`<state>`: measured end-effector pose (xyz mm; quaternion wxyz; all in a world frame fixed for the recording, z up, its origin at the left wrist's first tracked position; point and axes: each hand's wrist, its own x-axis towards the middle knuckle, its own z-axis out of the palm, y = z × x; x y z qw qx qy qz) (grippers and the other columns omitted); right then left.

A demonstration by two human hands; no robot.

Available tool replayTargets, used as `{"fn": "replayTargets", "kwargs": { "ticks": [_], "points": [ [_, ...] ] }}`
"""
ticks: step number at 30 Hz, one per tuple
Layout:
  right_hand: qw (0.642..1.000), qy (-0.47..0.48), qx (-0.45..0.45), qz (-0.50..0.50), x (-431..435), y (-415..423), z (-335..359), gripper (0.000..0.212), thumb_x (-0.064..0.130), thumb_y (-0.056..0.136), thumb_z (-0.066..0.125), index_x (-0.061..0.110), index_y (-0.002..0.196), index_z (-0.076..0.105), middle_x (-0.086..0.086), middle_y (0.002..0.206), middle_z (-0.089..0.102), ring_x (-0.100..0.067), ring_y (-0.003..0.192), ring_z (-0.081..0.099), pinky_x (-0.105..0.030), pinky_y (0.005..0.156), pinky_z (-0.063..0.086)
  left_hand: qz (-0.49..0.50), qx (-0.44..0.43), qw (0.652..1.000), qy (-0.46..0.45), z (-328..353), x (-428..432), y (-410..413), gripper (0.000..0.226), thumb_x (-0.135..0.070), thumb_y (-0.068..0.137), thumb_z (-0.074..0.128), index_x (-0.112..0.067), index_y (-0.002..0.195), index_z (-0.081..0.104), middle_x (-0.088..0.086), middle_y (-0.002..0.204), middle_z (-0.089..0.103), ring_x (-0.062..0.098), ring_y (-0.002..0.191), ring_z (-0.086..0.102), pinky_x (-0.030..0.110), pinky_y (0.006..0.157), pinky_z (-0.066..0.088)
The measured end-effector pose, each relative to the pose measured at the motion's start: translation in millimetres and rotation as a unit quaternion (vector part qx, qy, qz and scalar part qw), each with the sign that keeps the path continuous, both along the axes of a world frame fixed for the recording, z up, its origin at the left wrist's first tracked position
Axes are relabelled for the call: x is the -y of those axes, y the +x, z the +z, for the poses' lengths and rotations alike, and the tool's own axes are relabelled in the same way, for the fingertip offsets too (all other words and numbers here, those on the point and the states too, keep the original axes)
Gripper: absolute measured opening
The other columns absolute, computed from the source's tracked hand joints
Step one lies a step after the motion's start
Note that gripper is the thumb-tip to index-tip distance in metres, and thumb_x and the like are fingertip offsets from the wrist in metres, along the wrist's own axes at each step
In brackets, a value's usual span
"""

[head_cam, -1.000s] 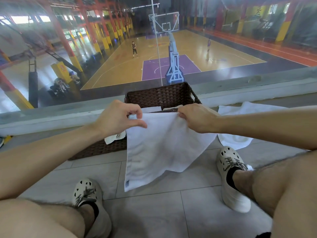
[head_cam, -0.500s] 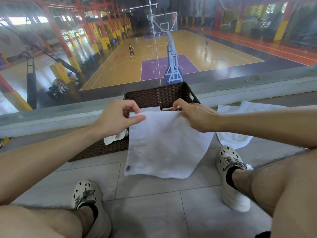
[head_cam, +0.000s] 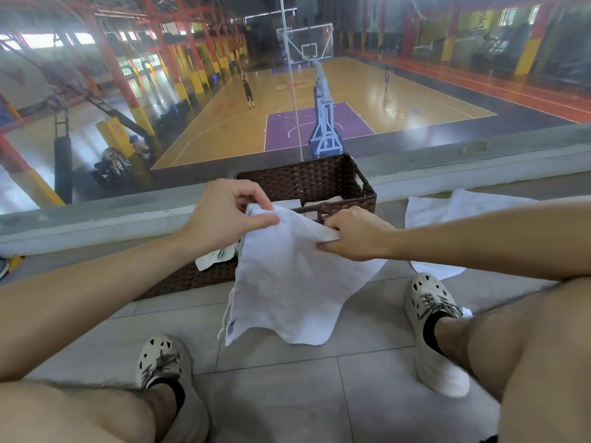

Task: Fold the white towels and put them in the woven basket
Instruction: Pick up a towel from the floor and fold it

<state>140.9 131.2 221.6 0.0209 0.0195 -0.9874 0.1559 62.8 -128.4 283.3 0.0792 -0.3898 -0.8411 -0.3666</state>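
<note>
Both bare forearms reach out from the seated person toward twelve o'clock. The left hand (head_cam: 224, 215) is raised a little higher, with thumb and forefinger pinching the top left corner of a white towel (head_cam: 287, 282) and the other fingers curled in above it. The right hand (head_cam: 355, 233) is knuckles up, its fingers closed round a bunched bit of the towel's top edge.

The towel hangs between the two hands, in front of the woven basket's (head_cam: 319, 177) near wall. Its top edge slopes down from the ten o'clock side to the two o'clock side. The cloth is plain white and lightly creased, with a small dark tag (head_cam: 231, 327) on its seven o'clock corner. Its lower hem is wavy and low over the grey floor tiles (head_cam: 287, 404); I cannot tell whether it touches them.

The dark brown basket sits on the floor at twelve o'clock, against the low ledge. There is one towel in hand and one basket. Folded white cloth (head_cam: 323, 203) lies inside the basket, though how many pieces I cannot make out. One crumpled white cloth (head_cam: 217, 258) is draped over the basket's near wall, at about nine o'clock of the held towel. One more white towel (head_cam: 463, 206) is spread on the floor at two o'clock. Two pale perforated shoes show, a left shoe (head_cam: 166, 366) and a right shoe (head_cam: 435, 340).
</note>
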Motion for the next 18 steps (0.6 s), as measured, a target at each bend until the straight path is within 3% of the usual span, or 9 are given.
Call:
{"fn": "replayTargets", "kwargs": {
  "ticks": [5, 8, 10, 12, 15, 18],
  "points": [
    [0.999, 0.000, -0.027, -0.044, -1, -16, -1, 0.035, 0.034, 0.101, 0.054, 0.023, 0.068, 0.054, 0.001, 0.079, 0.060, -0.030, 0.082, 0.065, -0.033, 0.062, 0.043, -0.003, -0.107, 0.987, -0.122, -3, 7, -17, 0.029, -0.022, 0.089, 0.085, -0.026, 0.115, 0.073, -0.008, 0.086, 0.068, 0.012, 0.080, 0.064, 0.029, 0.068, 0.049],
    [0.999, 0.024, -0.011, -0.043, 4, -16, 9, 0.036, 0.037, 0.101, 0.056, 0.016, 0.072, 0.057, -0.001, 0.075, 0.059, -0.030, 0.080, 0.066, -0.031, 0.053, 0.040, -0.011, -0.144, 0.974, -0.176, -13, 6, -23, 0.003, -0.022, 0.092, 0.080, -0.022, 0.094, 0.078, -0.007, 0.084, 0.068, 0.014, 0.080, 0.063, 0.035, 0.070, 0.048],
    [0.999, 0.017, -0.004, -0.034, 12, -13, 9, 0.050, 0.054, 0.099, 0.060, 0.011, 0.075, 0.064, 0.000, 0.072, 0.062, -0.022, 0.070, 0.063, -0.032, 0.054, 0.044, -0.029, -0.146, 0.976, -0.156, -17, -1, -18, 0.004, -0.022, 0.092, 0.078, -0.021, 0.090, 0.077, -0.007, 0.085, 0.065, 0.010, 0.079, 0.059, 0.029, 0.069, 0.044],
    [0.999, 0.003, 0.020, -0.038, 15, -13, 9, 0.058, 0.054, 0.104, 0.055, 0.005, 0.076, 0.070, -0.002, 0.067, 0.063, -0.019, 0.060, 0.060, -0.033, 0.054, 0.046, -0.048, -0.149, 0.977, -0.142, -14, -9, -16, 0.002, -0.020, 0.094, 0.077, -0.021, 0.092, 0.076, -0.008, 0.089, 0.064, 0.008, 0.081, 0.058, 0.026, 0.071, 0.044],
    [0.995, 0.003, 0.062, -0.071, 5, -16, 17, 0.048, 0.038, 0.109, 0.050, 0.004, 0.081, 0.071, -0.007, 0.073, 0.066, -0.028, 0.069, 0.070, -0.029, 0.049, 0.046, -0.042, -0.187, 0.965, -0.180, -13, -8, -23, 0.003, -0.017, 0.097, 0.075, -0.020, 0.096, 0.075, -0.007, 0.095, 0.063, 0.015, 0.086, 0.060, 0.037, 0.075, 0.050],
    [0.973, -0.132, 0.132, -0.138, 1, -16, 25, 0.027, 0.021, 0.104, 0.056, 0.003, 0.089, 0.068, -0.015, 0.082, 0.076, -0.027, 0.061, 0.075, -0.028, 0.048, 0.056, -0.010, -0.201, 0.956, -0.211, -17, -1, -29, 0.011, -0.015, 0.099, 0.071, -0.021, 0.102, 0.062, -0.005, 0.096, 0.061, 0.025, 0.086, 0.059, 0.044, 0.072, 0.050]
  ]
}}
